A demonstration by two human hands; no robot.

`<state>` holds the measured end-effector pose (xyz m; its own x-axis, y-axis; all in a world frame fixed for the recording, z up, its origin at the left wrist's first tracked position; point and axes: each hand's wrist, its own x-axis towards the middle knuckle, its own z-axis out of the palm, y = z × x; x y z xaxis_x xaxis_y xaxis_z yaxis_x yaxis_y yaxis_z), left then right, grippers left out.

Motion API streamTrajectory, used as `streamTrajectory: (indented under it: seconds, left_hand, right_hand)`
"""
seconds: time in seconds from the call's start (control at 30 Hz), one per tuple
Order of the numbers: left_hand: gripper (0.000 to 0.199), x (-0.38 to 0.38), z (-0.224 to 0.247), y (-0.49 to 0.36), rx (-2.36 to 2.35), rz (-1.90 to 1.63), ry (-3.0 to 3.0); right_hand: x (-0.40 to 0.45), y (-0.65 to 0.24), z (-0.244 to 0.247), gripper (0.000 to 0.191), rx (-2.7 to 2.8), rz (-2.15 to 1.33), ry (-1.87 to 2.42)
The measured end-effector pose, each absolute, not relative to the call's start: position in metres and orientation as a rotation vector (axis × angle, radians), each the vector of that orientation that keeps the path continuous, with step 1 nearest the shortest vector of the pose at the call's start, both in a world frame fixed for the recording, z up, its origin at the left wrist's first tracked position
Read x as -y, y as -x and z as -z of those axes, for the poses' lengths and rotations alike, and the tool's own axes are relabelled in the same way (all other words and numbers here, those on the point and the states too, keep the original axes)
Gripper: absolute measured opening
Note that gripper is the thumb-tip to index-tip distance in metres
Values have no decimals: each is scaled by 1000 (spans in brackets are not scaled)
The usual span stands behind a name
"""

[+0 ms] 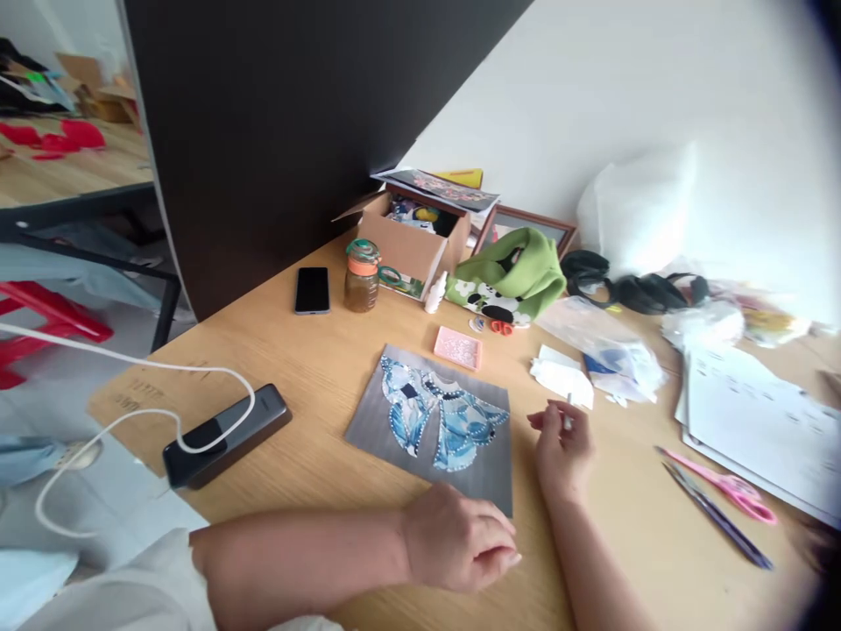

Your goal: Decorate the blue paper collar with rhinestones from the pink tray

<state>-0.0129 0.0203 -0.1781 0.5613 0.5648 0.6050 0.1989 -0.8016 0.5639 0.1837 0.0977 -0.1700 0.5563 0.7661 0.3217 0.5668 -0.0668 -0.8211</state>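
A grey sheet (368, 412) lies on the desk, bearing a blue-and-white butterfly-like design (456, 434) edged with small shiny dots. My left hand (460, 539) rests at the sheet's lower edge, its fingers curled closed with nothing showing in them. To the right of the sheet, my right hand (565, 447) pinches a slim white pen-like stick (568, 417), mostly covered by the fingers. Just beyond the sheet sits a small pink tray (458, 348) of tiny pale pieces. A crumpled white paper (561, 375) is above my right hand.
Pink scissors (729, 486), dark tweezers (716, 517) and white papers (755, 412) lie at right. Behind are a cardboard box (407, 245), jar (362, 280), white bottle (435, 294) and green cloth (519, 272). A black power bank (229, 434) with a white cable and a phone (312, 290) are left.
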Motion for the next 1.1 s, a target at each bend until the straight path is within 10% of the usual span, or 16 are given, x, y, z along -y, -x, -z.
streamTrajectory:
  seconds: [0.83,1.1]
  left_hand:
    - [15,1,117,41,-515,-477,-2637]
    - [22,8,129,115,-886,-779,-2650]
  right_hand:
    - [-17,-168,155,34,1359,-379,1927]
    - [5,-156,159,30,1447,-351,1968]
